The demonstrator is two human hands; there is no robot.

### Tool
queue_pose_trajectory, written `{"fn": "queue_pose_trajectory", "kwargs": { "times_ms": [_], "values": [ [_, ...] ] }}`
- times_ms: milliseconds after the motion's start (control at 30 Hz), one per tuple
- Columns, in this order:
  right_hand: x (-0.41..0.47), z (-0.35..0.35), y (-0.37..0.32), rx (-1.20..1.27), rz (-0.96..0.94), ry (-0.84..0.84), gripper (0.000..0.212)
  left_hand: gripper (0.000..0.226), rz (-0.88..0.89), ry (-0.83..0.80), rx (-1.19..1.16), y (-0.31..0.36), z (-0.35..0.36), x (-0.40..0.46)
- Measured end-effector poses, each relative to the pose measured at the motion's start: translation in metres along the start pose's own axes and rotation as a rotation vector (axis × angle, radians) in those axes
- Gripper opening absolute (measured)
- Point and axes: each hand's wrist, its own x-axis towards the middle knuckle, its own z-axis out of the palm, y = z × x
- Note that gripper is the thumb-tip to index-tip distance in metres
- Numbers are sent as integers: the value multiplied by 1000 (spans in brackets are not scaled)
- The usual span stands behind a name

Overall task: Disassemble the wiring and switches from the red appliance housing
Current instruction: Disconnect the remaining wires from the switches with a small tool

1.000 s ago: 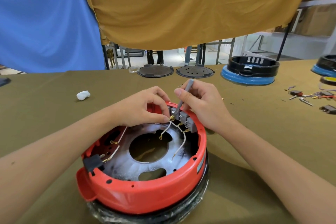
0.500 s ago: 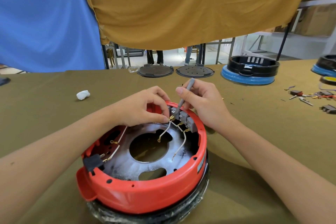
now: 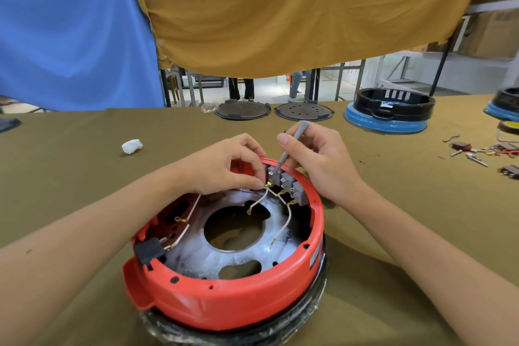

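Red appliance housing (image 3: 224, 298) sits open side up on the olive-green table cover (image 3: 84, 177), near the table's front edge, resting on a black base ring (image 3: 238, 331). Inside: whitish, stained metal plate (image 3: 207, 258) with a large round hole at centre.

Row of grey switch blocks (image 3: 289, 185) mounted against the far inner wall of the housing. White wires (image 3: 283, 219) with brass terminals run from the blocks down over the plate; two further white wires (image 3: 186, 223) lie along the left inner wall. Black plug socket (image 3: 147, 251) on the near-left rim.

Left hand (image 3: 224, 166): thumb and forefinger pinched on a brass terminal (image 3: 268, 185) at the leftmost switch block. Right hand (image 3: 317, 157): clenched around a thin grey tool (image 3: 289, 146), held pen-fashion, tip down on top of the switch blocks; exact contact point of the tip too small to tell.

Further out: crumpled white wad (image 3: 132, 146) to the left on the cover. Two dark round plates (image 3: 243, 111) at the far edge. Black housing on a blue base (image 3: 389, 112) to the far right. Loose small parts and wire ends (image 3: 483, 152) at the right edge. Blue cloth (image 3: 70, 22) and mustard cloth (image 3: 280, 8) hang behind the table.
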Motion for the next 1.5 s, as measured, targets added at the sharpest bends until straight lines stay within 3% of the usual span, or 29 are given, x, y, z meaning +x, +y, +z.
{"fn": "queue_pose_trajectory", "kwargs": {
  "times_ms": [267, 700, 933, 1400, 1500],
  "values": [
    [-2, 0, -2, -59, -40, -88, 18, 14, 1, 37, -25, -1, -1, 0],
    [-3, 1, -3, -61, -42, -44, 16, 21, -7, 197, -35, -4, -1, 1],
    [-4, 3, -5, -84, 24, -47, 14, 29, -30, 243, 49, -7, -2, 1],
    [-7, 5, -12, -283, -29, -81, 21, 40, 7, 221, 337, -1, -9, -5],
    [-7, 5, -12, -314, -48, -82, 19, 28, -38, 248, 342, 4, -5, -8]
  ]
}}
